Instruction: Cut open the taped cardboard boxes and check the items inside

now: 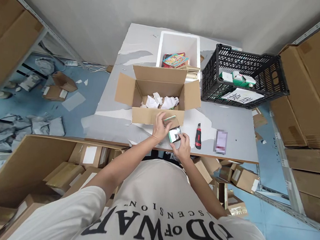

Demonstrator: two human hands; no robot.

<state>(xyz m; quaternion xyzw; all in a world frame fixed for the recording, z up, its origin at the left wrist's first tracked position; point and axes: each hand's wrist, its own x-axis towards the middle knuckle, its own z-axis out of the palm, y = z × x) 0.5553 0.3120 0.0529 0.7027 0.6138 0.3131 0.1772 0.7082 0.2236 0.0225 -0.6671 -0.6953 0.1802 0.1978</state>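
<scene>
Green-edged small box [175, 133], glossy | left hand [161, 127] grip grasping it | right hand [182, 146] grip grasping it

Quantities: one open cardboard box [156, 97], one white foam bin [179, 43], one black crate [245, 77], one utility knife [198, 136], two hands.

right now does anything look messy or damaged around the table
Yes. The table covering is torn and patchy on its left part, and loose wrappers and small boxes lie scattered on the floor to the left. Crumpled white paper sits in the open carton.
</scene>
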